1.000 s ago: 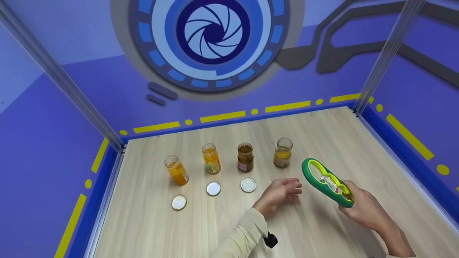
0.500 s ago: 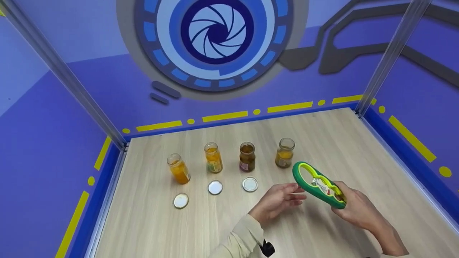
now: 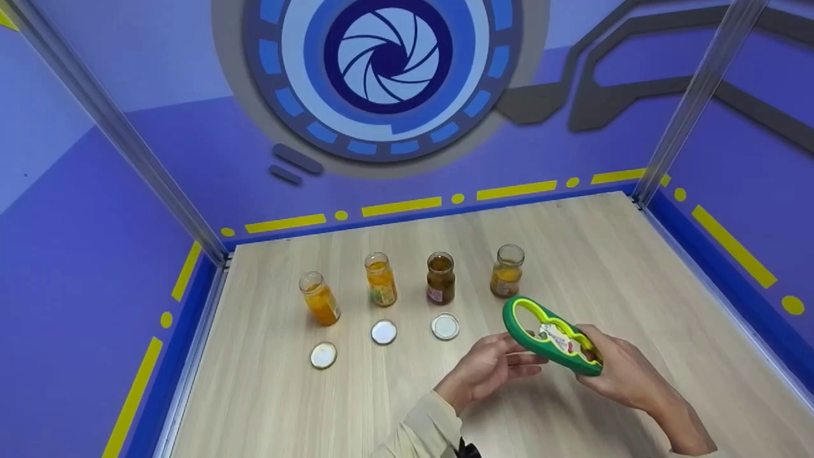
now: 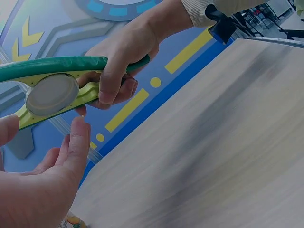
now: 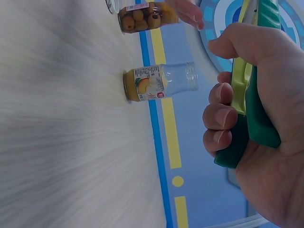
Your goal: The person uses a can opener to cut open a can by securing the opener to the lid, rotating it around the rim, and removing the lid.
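My right hand (image 3: 626, 369) grips a green jar opener (image 3: 548, 334) with a yellow-green inner edge, fingers curled round its handles. In the left wrist view a round jar lid (image 4: 52, 94) sits within the opener's jaws. My left hand (image 3: 486, 369) is just under the opener's far end with fingers loosely extended; whether it touches the opener I cannot tell. Beyond the opener stands a lidless glass jar (image 3: 507, 272) with yellow fruit, its label showing in the right wrist view. To its left is a jar of brown contents (image 3: 441, 280).
Two more lidless jars, one orange jar (image 3: 381, 280) and another orange jar (image 3: 320, 300), stand farther left. In front of the left jars lie three lids: a right lid (image 3: 445, 326), a middle lid (image 3: 383, 332) and a left lid (image 3: 324, 355). Blue-purple walls (image 3: 159, 165) enclose the wooden table (image 3: 267, 407).
My right hand has brought the jar opener leftward and slightly down, over the fingers of my left hand. The jars and the loose lids stay in place; the head view shifts slightly.
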A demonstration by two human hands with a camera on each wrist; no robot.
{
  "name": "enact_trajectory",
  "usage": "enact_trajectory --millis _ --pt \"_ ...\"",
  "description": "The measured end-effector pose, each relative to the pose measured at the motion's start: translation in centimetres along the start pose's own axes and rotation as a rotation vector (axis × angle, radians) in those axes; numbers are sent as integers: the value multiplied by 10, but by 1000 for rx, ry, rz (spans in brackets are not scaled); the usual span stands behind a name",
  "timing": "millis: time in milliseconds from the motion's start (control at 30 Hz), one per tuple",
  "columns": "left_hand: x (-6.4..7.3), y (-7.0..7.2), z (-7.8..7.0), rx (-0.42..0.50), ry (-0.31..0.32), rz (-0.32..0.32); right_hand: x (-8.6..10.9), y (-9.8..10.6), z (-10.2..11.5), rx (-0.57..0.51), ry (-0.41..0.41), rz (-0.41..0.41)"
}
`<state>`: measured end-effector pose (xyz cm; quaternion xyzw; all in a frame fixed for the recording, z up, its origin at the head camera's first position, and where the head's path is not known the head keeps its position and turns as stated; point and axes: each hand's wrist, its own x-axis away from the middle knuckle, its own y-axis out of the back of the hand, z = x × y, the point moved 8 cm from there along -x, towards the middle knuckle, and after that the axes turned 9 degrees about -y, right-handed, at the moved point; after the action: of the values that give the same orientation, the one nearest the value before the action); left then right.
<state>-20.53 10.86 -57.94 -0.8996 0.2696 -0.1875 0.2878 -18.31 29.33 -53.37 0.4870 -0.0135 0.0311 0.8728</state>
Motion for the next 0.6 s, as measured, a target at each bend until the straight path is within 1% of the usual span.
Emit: enact_trajectory --millis 100,267,400,500,600 --pt "5 -1 -1 27 8 16 2 -2 4 3 17 15" --pt "14 -3 1 66 32 58 4 -6 12 19 60 4" --pt "20 -3 3 88 44 72 4 -9 16 26 58 17" --pt "24 -2 2 94 44 74 4 -12 20 29 58 46" --pt "26 -2 1 92 34 88 5 -15 25 31 94 52"
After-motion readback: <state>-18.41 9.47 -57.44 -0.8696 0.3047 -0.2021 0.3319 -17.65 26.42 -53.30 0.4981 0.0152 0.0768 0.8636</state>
